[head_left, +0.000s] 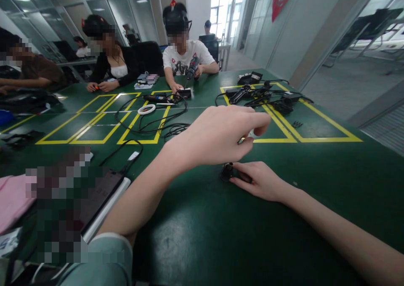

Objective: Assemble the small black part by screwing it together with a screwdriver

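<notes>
My left hand (221,130) hangs over the middle of the green table, its fingers curled downward with thumb and fingertips close together. A small pale patch shows between them, and I cannot make out what they hold, if anything. Below it, my right hand (263,178) rests low at the tabletop. Its thumb and fingers close on a small black part (227,171) with a short round upright piece. The rest of that part is hidden by the fingers.
Yellow tape (331,140) marks boxes on the table (315,172). Black cables and arm-like parts (243,93) lie far right, near small dark pieces (296,124). A looped cable (139,131) and white tape ring (147,109) lie left. Opposite, a person holds a power drill (192,68).
</notes>
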Motion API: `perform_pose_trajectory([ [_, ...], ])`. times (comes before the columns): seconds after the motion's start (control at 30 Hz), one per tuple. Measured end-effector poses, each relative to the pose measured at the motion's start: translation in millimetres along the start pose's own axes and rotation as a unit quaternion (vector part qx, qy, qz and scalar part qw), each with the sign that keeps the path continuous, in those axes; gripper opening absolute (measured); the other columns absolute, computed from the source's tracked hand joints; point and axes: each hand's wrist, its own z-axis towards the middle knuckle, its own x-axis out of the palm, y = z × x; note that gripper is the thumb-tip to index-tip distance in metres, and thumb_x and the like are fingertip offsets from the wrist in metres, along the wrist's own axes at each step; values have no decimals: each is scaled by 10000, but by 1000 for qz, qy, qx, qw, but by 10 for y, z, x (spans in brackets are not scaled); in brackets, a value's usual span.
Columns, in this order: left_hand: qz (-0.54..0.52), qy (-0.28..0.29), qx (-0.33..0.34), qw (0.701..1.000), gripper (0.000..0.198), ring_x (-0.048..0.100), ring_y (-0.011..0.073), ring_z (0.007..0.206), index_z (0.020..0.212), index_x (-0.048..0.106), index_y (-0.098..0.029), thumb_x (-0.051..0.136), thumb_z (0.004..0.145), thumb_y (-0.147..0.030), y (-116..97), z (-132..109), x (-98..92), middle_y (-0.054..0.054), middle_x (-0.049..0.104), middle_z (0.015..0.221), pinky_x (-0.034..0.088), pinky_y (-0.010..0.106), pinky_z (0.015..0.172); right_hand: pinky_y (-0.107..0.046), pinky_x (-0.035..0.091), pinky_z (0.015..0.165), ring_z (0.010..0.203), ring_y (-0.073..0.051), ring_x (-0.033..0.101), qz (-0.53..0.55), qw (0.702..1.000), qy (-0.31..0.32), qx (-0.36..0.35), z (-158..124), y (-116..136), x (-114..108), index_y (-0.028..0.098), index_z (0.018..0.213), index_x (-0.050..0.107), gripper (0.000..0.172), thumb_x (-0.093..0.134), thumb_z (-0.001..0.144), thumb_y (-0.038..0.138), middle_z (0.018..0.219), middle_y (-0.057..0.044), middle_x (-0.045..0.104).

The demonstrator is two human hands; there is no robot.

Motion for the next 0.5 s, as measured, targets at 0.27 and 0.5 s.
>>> perform_pose_trajectory([
  [0.27,-6,3,8,1000,265,614,177,809,992,677,-170,466,845,-106,16,-11,-8,79,704,1001,404,293,657,-258,347,553,537,-165,589,6,1000,4,2,7,10,0,155,1140,679,267,539,1001,335,629,-4,651],
  [0.5,7,-2,-6,1000,264,606,178,804,1017,678,-177,478,851,-128,8,-9,8,69,697,985,409,287,663,-263,348,555,529,-167,585,4,1000,3,2,5,22,-12,157,1115,675,246,541,1004,331,622,-4,646],
])
